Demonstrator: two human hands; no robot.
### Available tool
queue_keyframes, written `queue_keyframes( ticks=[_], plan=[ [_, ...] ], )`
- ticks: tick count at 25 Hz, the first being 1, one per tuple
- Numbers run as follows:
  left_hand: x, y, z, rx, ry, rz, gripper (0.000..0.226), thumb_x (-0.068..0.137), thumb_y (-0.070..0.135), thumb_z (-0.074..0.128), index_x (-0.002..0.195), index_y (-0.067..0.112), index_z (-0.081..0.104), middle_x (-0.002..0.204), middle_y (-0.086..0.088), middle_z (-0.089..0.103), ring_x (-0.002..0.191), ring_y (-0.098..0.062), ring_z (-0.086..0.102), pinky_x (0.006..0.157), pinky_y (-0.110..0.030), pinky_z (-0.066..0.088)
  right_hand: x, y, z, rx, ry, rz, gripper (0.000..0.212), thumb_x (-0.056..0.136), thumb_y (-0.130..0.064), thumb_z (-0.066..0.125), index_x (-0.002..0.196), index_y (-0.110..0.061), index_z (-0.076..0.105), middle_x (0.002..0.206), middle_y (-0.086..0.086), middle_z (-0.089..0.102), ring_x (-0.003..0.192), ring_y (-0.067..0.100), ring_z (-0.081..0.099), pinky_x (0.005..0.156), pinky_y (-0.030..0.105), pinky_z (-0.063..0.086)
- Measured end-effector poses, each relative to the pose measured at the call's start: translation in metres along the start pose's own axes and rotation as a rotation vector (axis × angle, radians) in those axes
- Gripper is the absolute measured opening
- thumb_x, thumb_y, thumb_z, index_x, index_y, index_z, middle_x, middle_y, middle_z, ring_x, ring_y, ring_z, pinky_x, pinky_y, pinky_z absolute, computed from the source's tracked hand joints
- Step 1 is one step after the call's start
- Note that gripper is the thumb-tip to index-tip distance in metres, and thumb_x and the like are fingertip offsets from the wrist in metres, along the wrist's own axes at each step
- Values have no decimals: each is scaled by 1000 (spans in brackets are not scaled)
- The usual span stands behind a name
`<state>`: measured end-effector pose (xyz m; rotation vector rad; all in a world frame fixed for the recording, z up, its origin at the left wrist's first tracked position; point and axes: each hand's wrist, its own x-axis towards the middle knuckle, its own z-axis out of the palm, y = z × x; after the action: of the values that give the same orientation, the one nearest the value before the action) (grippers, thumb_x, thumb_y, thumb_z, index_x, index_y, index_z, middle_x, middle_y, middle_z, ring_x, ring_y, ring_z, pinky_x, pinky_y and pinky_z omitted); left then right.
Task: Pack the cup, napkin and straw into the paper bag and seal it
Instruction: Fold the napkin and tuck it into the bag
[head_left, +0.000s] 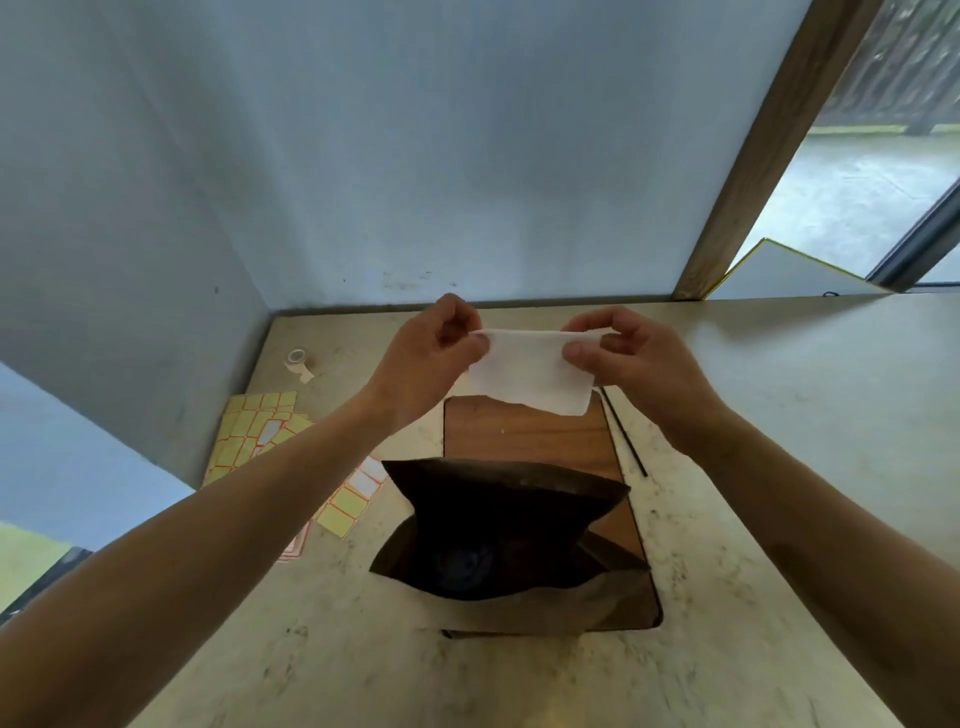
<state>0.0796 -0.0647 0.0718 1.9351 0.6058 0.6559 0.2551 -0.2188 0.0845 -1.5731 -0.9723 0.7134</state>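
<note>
A white napkin (530, 373) hangs in the air above the far end of a wooden board (524, 436). My left hand (431, 358) pinches its left top corner and my right hand (623, 358) pinches its right top corner. Nearer to me a brown paper bag (509, 535) stands open on the board. A dark round shape, likely the cup (467, 564), shows dimly inside the bag. A thin black straw (623, 431) lies on the table just right of the board.
Yellow sticker sheets (260, 431) with red borders and loose labels (353, 499) lie left of the board. A small roll of tape (297, 358) sits near the wall corner. The pale table (779, 415) meets grey walls at the back and left.
</note>
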Motion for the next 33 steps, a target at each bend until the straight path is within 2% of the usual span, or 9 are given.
queue_keyframes(
  ticks=[5, 9, 11, 16, 19, 23, 25, 29, 33],
  plan=[
    [-26, 39, -5, -180, 18, -78, 8, 87, 27, 63, 86, 23, 57, 77, 12, 58, 76, -7, 53, 71, -24, 44, -19, -30, 13, 28, -105, 4, 21, 83, -26, 70, 101, -15, 71, 95, 5, 71, 84, 19, 70, 69, 27, 57],
    [-46, 51, 2, -424, -79, -212, 45, 72, 42, 78, 110, 25, 59, 104, 0, 65, 93, -20, 66, 77, -34, 57, -33, -46, 20, 68, -65, -23, 17, 82, -26, 72, 96, -17, 74, 89, 2, 73, 81, 20, 70, 69, 31, 58],
    [-55, 51, 11, -435, -30, -221, 46, 73, 40, 81, 112, 23, 63, 102, 0, 71, 93, -21, 69, 75, -33, 59, -38, -48, 22, 107, -33, -13, 19, 81, -26, 74, 98, -17, 74, 93, 5, 73, 85, 25, 70, 69, 34, 58],
    [-63, 48, 29, -294, 210, -189, 30, 83, 38, 73, 107, 21, 67, 94, 4, 74, 83, -12, 70, 66, -24, 57, -56, -34, 42, 587, -45, 346, 50, 76, -31, 76, 118, -8, 62, 113, 16, 69, 103, 34, 67, 86, 50, 55],
    [-65, 46, 34, -189, 280, -153, 25, 90, 42, 64, 104, 22, 65, 94, 4, 71, 83, -14, 69, 67, -27, 58, -61, -28, 53, 439, 98, 269, 36, 77, -32, 76, 105, -12, 66, 100, 10, 74, 85, 23, 73, 69, 36, 60],
    [-67, 42, 30, -128, 364, -128, 25, 93, 46, 57, 86, 24, 67, 77, 5, 69, 70, -12, 67, 51, -26, 52, -59, -27, 55, 206, 212, 117, 24, 81, -39, 71, 97, -22, 68, 88, -2, 72, 75, 14, 71, 58, 20, 55],
    [-69, 40, 29, -78, 397, -128, 35, 93, 51, 54, 81, 20, 65, 75, 1, 67, 68, -17, 66, 53, -32, 52, -60, -25, 55, 116, 226, 56, 24, 81, -44, 69, 93, -23, 69, 83, -5, 71, 72, 11, 70, 57, 18, 53],
    [-76, 41, 28, 16, 424, -65, 38, 88, 59, 43, 73, 26, 57, 68, 11, 60, 62, -6, 60, 48, -11, 42, -62, -20, 55, 82, 243, -42, 17, 84, -48, 63, 81, -32, 67, 77, -14, 69, 72, 6, 67, 58, 19, 55],
    [-78, 39, 27, 13, 395, -16, 36, 87, 59, 41, 73, 28, 54, 62, 18, 57, 57, -3, 57, 45, -12, 41, -63, -16, 52, 84, 202, -51, 18, 84, -50, 60, 85, -33, 67, 79, -15, 69, 74, 6, 67, 58, 19, 55]
  ],
)
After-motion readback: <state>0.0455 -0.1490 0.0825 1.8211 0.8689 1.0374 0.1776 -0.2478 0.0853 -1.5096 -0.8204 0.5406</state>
